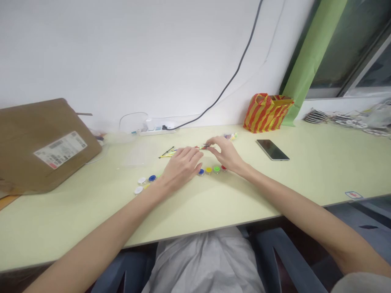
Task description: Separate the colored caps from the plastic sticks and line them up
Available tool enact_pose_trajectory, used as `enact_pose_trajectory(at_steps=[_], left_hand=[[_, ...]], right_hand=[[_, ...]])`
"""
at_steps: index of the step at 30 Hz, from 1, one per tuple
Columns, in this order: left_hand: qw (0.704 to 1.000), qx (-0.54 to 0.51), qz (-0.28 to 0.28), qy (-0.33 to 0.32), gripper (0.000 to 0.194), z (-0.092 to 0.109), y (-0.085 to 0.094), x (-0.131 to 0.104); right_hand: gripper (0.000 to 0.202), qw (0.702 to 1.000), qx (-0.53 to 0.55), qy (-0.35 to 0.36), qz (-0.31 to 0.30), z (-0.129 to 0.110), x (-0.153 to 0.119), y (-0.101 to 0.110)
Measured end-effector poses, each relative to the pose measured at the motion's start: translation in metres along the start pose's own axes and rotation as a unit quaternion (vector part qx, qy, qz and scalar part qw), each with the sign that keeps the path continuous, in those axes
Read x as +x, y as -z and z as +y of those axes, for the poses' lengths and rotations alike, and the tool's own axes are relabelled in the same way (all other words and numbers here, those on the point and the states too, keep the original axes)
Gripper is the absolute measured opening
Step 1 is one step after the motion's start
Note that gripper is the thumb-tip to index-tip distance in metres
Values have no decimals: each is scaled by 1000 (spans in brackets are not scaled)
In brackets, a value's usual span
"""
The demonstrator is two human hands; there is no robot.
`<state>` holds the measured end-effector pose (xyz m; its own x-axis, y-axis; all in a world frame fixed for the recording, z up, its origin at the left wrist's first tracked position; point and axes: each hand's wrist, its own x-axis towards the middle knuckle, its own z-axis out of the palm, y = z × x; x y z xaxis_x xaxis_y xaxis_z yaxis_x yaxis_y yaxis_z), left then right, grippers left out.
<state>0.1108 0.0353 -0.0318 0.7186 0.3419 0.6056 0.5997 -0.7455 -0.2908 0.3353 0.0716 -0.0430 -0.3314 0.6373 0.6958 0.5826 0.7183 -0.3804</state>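
White-lidded pots (pixel 138 190) nearest, by left forearm. Coloured-lidded pots (pixel 208 170) in row, just on near side of right hand (pixel 226 152). Left hand (pixel 181 162) palm down, fingers loosely together, grip hidden. Right thumb and forefinger curl close around dark tip (pixel 205 145); cannot tell if pinched. Thin coloured sticks (pixel 166 155) beyond and left of left hand, nearer it than right; long axis roughly sideways, along wall (pixel 122 61). Power strip (pixel 157 131) farther back.

Single head-worn view from above the lap, facing forward and down across the nearby table (pixel 253 195).
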Motion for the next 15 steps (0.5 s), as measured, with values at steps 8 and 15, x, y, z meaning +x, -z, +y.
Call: enact_pose_trajectory(at_steps=[8, 15], left_hand=[[984, -72, 97, 127, 24, -4, -1, -2], [977, -106, 78, 165, 28, 0, -5, -3]], right_hand=[[16, 988, 147, -35, -20, -22, -4, -5], [30, 928, 357, -71, -73, -32, -5, -8]])
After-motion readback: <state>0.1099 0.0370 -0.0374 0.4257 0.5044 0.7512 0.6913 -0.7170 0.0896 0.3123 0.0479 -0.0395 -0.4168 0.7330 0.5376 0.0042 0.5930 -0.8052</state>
